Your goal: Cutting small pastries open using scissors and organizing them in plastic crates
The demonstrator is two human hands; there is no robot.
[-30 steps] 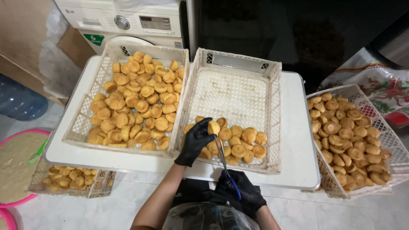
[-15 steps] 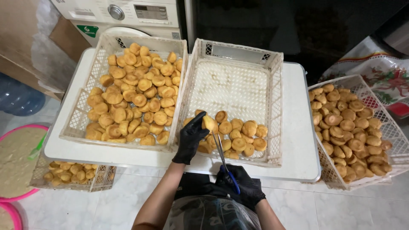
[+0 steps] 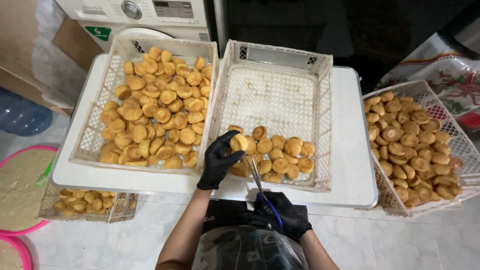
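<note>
Little has shifted: left hand [image 3: 218, 161] still grips one bun [image 3: 238, 142] over the middle crate [image 3: 320, 125]; right hand [image 3: 281, 215] stays closed around scissors [image 3: 260, 186]. Cutting step; blades must meet the bun.

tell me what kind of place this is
Likely a home kitchen or utility room used for small-batch baking: white crates of golden pastries on a white table, beside a washing machine.
</note>
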